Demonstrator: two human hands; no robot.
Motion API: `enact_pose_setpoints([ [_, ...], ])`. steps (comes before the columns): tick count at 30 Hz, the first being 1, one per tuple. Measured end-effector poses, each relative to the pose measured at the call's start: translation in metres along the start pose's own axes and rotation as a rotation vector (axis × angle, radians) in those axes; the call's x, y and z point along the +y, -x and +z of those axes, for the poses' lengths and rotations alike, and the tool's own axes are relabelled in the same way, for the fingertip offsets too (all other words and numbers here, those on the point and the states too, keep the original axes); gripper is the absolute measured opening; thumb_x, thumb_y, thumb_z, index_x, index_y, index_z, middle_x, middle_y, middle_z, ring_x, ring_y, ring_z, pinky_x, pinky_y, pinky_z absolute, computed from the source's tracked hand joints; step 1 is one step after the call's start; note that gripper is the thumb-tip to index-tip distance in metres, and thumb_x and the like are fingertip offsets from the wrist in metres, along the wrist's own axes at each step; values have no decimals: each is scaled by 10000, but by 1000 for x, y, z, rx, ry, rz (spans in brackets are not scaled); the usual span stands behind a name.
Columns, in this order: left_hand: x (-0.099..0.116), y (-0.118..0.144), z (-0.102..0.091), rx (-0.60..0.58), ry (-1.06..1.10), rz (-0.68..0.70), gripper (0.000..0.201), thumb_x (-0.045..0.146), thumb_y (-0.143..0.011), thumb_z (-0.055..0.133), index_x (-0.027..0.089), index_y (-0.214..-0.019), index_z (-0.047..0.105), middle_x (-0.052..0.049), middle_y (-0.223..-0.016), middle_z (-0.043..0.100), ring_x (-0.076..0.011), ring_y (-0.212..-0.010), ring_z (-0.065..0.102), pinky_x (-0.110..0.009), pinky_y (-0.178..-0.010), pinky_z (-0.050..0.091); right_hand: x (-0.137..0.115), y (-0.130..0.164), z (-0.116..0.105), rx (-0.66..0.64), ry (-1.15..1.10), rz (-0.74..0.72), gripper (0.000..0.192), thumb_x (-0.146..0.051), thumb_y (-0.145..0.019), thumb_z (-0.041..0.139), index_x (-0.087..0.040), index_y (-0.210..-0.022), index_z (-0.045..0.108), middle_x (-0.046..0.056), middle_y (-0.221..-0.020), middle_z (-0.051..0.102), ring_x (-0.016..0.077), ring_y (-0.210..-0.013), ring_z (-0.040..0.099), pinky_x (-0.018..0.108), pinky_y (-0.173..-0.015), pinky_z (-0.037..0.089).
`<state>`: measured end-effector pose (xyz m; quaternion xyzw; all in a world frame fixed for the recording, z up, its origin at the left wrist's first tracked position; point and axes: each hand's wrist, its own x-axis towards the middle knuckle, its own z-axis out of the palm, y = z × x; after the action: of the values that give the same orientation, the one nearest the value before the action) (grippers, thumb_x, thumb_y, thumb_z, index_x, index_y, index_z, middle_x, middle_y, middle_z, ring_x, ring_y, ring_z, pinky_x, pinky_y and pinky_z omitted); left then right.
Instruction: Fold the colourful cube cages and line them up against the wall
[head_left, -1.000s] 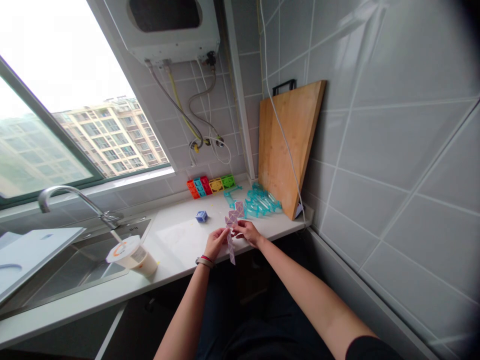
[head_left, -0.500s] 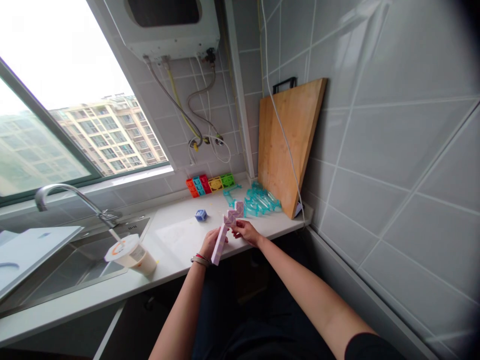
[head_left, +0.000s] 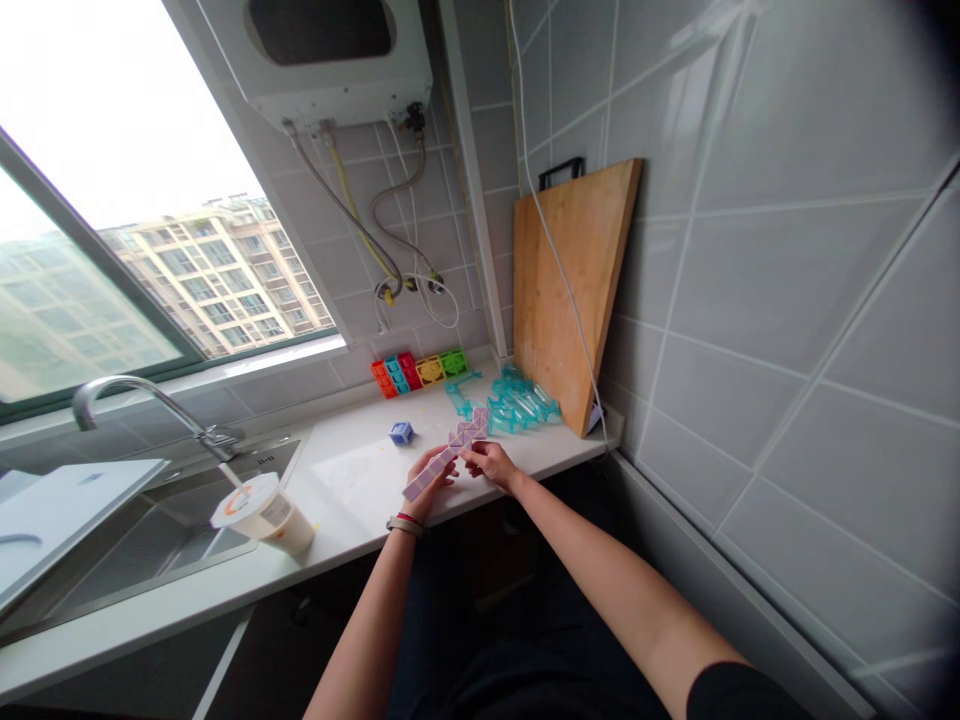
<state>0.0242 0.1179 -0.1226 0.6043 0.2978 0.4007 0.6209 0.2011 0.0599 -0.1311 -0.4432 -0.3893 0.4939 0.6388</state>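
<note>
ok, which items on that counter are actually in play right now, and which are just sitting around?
In play:
- pink-and-white snake puzzle, held in both hands
- left hand
- right hand

Lying about:
- teal snake puzzle
- small blue cube
- row of coloured blocks
- lidded cup with straw
- wooden cutting board
- tap

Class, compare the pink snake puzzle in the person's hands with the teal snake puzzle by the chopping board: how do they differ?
The pink snake puzzle is opaque and held in both hands above the counter; the teal snake puzzle is see-through and lies untouched. The pink one stretches mostly straight; the teal one lies bunched. Both are chains of small wedge segments.
</note>
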Motion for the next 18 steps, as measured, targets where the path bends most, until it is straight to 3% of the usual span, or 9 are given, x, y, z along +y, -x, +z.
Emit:
enact_pose_setpoints([
  [12,2,3,5,-25,-36,0,583,555,-757,804,190,-1157,588,-73,-975,700,-244,-799,741,-352,-641,622,4,-2,0,-18,28,-4,427,-541,-680,848,-155,-814,727,6,-672,646,120,-573,583,251,-558,481],
  [18,6,5,10,-23,-58,14,517,593,-787,760,173,-1048,610,-97,-1011,705,-250,-782,753,-320,-592,609,1,1,-1,-45,47,0,431,-549,-688,837,-145,-806,746,28,-676,680,132,-570,607,258,-563,488],
])
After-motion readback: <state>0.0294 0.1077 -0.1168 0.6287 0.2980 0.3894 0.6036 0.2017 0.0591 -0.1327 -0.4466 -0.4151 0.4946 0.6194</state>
